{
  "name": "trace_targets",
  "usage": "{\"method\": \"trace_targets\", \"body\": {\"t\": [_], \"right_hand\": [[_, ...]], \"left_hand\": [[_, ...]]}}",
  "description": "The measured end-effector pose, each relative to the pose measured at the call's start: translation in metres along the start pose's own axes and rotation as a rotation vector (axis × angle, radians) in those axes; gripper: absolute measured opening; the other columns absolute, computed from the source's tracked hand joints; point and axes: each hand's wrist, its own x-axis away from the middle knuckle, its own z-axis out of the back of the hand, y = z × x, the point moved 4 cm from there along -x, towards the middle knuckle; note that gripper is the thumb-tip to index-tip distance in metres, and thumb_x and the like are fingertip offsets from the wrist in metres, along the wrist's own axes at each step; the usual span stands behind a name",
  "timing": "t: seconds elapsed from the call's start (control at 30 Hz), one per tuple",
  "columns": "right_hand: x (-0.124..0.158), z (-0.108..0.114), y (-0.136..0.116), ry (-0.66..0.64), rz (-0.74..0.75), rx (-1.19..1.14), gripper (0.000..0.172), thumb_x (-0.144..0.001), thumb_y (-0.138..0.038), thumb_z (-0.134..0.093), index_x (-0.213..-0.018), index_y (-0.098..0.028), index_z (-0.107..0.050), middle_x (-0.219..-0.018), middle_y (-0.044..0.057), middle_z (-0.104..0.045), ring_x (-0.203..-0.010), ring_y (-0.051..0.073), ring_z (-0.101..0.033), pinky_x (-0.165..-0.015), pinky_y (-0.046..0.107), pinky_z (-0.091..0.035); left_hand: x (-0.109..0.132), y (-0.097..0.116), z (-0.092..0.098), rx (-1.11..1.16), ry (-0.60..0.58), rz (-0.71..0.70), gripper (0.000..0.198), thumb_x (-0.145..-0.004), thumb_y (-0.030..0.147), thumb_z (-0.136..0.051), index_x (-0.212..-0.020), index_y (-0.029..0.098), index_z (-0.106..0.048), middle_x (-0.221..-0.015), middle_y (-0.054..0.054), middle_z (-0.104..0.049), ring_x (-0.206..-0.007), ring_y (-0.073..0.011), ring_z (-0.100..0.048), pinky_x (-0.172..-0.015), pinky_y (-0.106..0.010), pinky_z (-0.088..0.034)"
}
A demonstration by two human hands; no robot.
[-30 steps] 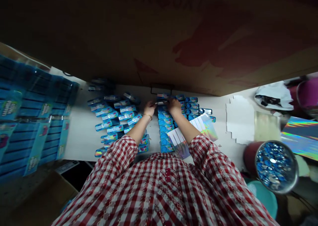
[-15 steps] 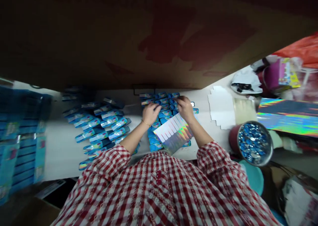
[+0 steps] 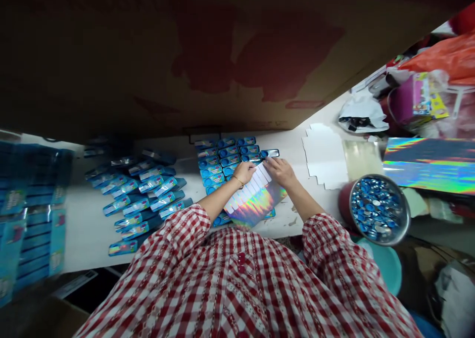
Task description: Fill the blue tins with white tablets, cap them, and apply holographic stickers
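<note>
A shiny rainbow sticker sheet (image 3: 248, 204) with a row of pale strips along its upper edge lies slanted over rows of small blue cases (image 3: 212, 170). My left hand (image 3: 244, 171) is closed at the sheet's upper edge, fingertips pinched beside the strips. At the upper right corner of the sheet, my right hand (image 3: 281, 170) is closed with thumb and fingers on it. Whether a single strip is between the fingertips is too small to tell. One blue case with a shiny top (image 3: 270, 153) lies just beyond my right fingers.
Many more blue cases (image 3: 150, 184) lie loosely at left, beside stacked blue pieces (image 3: 33, 219). A large cardboard box (image 3: 208, 56) blocks the back. To the right are a white cut sheet (image 3: 325, 155), a pot of blue and silver pieces (image 3: 376, 209) and holographic sheets (image 3: 430, 165).
My left hand has moved from the blue cases to the sticker sheet's edge. My right hand has drawn back toward me, and the shiny-topped case beyond it has come into view.
</note>
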Motion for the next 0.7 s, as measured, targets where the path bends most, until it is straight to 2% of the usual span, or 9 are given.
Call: {"method": "trace_targets", "body": {"t": [0.1, 0.27, 0.37, 0.43, 0.53, 0.6, 0.7], "right_hand": [[0.009, 0.016, -0.006, 0.056, -0.028, -0.053, 0.028, -0.092, -0.019, -0.041, -0.108, -0.019, -0.064, -0.125, 0.011, -0.058, -0.102, 0.020, -0.052, -0.083, 0.035, -0.039], [0.018, 0.090, -0.032, 0.267, -0.178, -0.233, 0.019, -0.088, -0.022, -0.046, -0.087, -0.018, -0.065, -0.108, 0.010, -0.062, -0.097, 0.020, -0.055, -0.084, 0.032, -0.043], [0.008, 0.120, -0.042, 0.325, -0.280, -0.469, 0.015, -0.083, -0.020, -0.049, -0.081, -0.019, -0.063, -0.095, 0.006, -0.063, -0.083, 0.016, -0.058, -0.075, 0.027, -0.046], [-0.005, 0.120, -0.045, 0.324, -0.355, -0.633, 0.012, -0.079, -0.022, -0.051, -0.074, -0.019, -0.062, -0.084, 0.004, -0.062, -0.071, 0.013, -0.056, -0.069, 0.026, -0.046], [-0.027, 0.098, -0.050, 0.320, -0.498, -0.888, 0.014, -0.074, -0.029, -0.055, -0.069, -0.018, -0.062, -0.069, 0.001, -0.060, -0.060, 0.011, -0.053, -0.060, 0.024, -0.044], [-0.040, 0.077, -0.059, 0.279, -0.592, -1.074, 0.020, -0.072, -0.035, -0.057, -0.069, -0.017, -0.062, -0.059, -0.001, -0.056, -0.052, 0.011, -0.050, -0.051, 0.023, -0.040], [-0.056, 0.047, -0.081, 0.209, -0.662, -1.262, 0.024, -0.067, -0.041, -0.061, -0.069, -0.016, -0.063, -0.052, -0.003, -0.054, -0.047, 0.011, -0.047, -0.046, 0.023, -0.037]], "left_hand": [[-0.001, 0.000, 0.002, -0.010, 0.019, -0.004, 0.012, -0.072, 0.019, -0.059, -0.071, 0.019, -0.072, -0.068, -0.004, -0.068, -0.069, -0.0199, -0.061, -0.069, -0.031, -0.045], [-0.002, 0.000, 0.008, -0.027, 0.075, -0.032, 0.011, -0.073, 0.018, -0.060, -0.072, 0.020, -0.071, -0.076, -0.007, -0.068, -0.081, -0.0223, -0.062, -0.081, -0.034, -0.045], [0.009, -0.002, 0.023, 0.151, 0.198, -0.041, 0.013, -0.073, 0.023, -0.063, -0.083, 0.019, -0.071, -0.092, -0.009, -0.069, -0.096, -0.0235, -0.059, -0.092, -0.037, -0.041], [0.024, -0.006, 0.035, 0.395, 0.260, -0.025, 0.025, -0.080, 0.033, -0.057, -0.096, 0.018, -0.069, -0.100, -0.010, -0.068, -0.100, -0.0219, -0.059, -0.092, -0.036, -0.042], [0.051, -0.013, 0.048, 0.746, 0.233, 0.046, 0.043, -0.084, 0.049, -0.048, -0.108, 0.017, -0.063, -0.103, -0.010, -0.067, -0.094, -0.0187, -0.061, -0.083, -0.033, -0.047], [0.065, -0.020, 0.056, 0.833, 0.244, 0.079, 0.047, -0.076, 0.049, -0.060, -0.109, 0.016, -0.062, -0.101, -0.009, -0.067, -0.088, -0.0171, -0.062, -0.079, -0.032, -0.048], [0.078, -0.038, 0.072, 0.838, 0.375, 0.136, 0.044, -0.064, 0.040, -0.072, -0.099, 0.014, -0.064, -0.088, -0.006, -0.068, -0.078, -0.0145, -0.062, -0.076, -0.030, -0.048]]}}
